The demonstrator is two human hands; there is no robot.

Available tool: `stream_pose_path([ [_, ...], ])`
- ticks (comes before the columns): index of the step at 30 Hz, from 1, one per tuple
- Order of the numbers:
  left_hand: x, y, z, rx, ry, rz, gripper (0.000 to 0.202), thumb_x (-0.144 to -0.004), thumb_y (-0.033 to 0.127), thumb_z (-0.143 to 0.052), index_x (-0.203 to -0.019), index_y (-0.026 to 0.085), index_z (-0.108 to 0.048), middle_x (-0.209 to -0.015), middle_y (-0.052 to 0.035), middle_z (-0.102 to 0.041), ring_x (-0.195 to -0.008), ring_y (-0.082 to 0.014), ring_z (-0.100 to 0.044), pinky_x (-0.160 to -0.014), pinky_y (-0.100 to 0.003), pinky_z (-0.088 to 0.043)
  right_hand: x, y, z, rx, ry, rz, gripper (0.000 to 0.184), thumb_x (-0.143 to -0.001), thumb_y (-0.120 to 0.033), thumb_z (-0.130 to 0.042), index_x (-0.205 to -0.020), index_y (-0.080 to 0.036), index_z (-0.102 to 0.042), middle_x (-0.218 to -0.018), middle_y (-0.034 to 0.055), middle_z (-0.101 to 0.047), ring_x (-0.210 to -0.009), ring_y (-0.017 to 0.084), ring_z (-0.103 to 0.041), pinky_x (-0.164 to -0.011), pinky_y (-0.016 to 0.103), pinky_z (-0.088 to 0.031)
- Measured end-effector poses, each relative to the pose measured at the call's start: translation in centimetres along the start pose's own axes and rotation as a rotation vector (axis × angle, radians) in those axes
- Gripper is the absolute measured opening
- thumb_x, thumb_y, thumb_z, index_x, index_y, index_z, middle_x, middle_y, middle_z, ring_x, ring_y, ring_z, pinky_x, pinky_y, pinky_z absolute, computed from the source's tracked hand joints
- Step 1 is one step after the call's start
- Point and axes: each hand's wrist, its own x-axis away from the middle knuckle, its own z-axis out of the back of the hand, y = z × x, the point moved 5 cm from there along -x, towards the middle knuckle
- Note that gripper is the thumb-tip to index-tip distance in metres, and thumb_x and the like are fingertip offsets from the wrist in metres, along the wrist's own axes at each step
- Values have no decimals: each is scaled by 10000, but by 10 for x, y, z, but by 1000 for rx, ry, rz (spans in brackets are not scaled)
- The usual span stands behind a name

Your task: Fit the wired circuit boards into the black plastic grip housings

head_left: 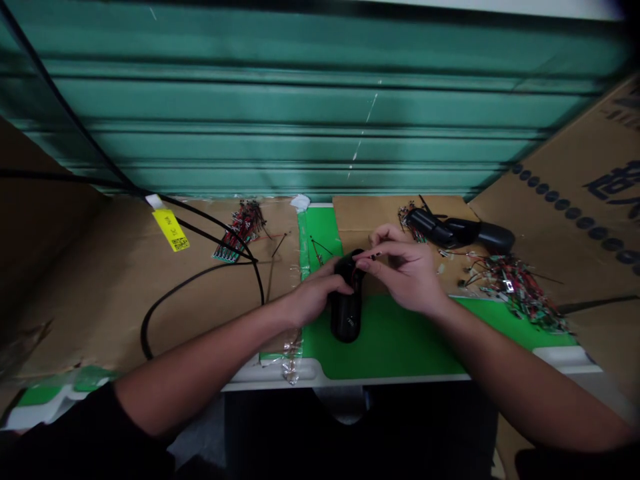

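Observation:
A black elongated plastic housing [346,319] with a small light marking near its bottom stands over the green mat. My left hand [316,293] is closed around its upper part, with the thumb lying across the front. At the top end, my right hand [407,270] pinches thin wires [354,273], one of them reddish, that run down onto the housing. Whatever else sits between those fingertips is too small to make out. Behind my left hand lies a small circuit board with thin leads [318,253].
Bundles of small wired circuit boards lie at left [235,233] and right [525,293]. More black housings [450,230] rest at the back right. A black cable [150,313] with a yellow tag [171,230] loops across the left cardboard. A green ribbed wall [300,100] closes the back.

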Motion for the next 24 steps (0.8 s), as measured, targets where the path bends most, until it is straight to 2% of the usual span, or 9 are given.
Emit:
stream_pose_path([
  [4, 1, 0, -4, 68, -20, -5, 484, -721, 408, -783, -1160, 217, -709, -1116, -57, -715, -1198, -320, -585, -1033, -426, -433, 5, 7, -5, -13, 112, -11, 56, -911, -262, -859, -924, -312, -881, -952, 39, -604, -952, 220, -607, -857, 406, -503],
  [7, 1, 0, -3, 56, -18, -8, 486, -756, 428, -779, -1189, 219, -708, -1144, -66, -712, -1199, -321, -588, -1040, -432, -437, 7, 10, -9, -42, 148, -49, 53, -900, -304, -876, -851, -294, -857, -995, 49, -632, -995, 228, -624, -921, 422, -515],
  [12, 4, -3, -3, 86, -10, 61, 522, -763, 433, -785, -1232, 234, -671, -1075, -51, -699, -1113, -298, -610, -937, -398, -467, 11, 19, -18, -232, 126, -250, 284, -853, -485, -918, -729, -258, -802, -1156, 65, -708, -1163, 240, -675, -1048, 415, -527],
  [16, 5, -2, -4, 96, -17, 73, 499, -754, 443, -795, -1195, 247, -667, -1027, -45, -695, -1057, -286, -618, -838, -363, -471, 13, 26, -22, -361, 83, -402, 363, -824, -566, -927, -726, -248, -784, -1318, 71, -757, -1331, 272, -666, -1174, 453, -494],
  [20, 5, -2, -3, 94, 6, 115, 468, -746, 426, -803, -1162, 264, -662, -992, -38, -680, -1005, -277, -617, -762, -338, -455, 14, 28, -21, -422, 77, -438, 327, -816, -547, -943, -766, -256, -804, -1403, 67, -745, -1406, 282, -645, -1244, 479, -450],
  [24, 6, -2, -4, 106, -1, 138, 493, -755, 442, -819, -1184, 265, -654, -995, -40, -673, -974, -267, -612, -738, -331, -446, 16, 30, -22, -427, 77, -454, 328, -820, -556, -938, -801, -253, -814, -1433, 71, -738, -1418, 289, -643, -1232, 482, -468],
])
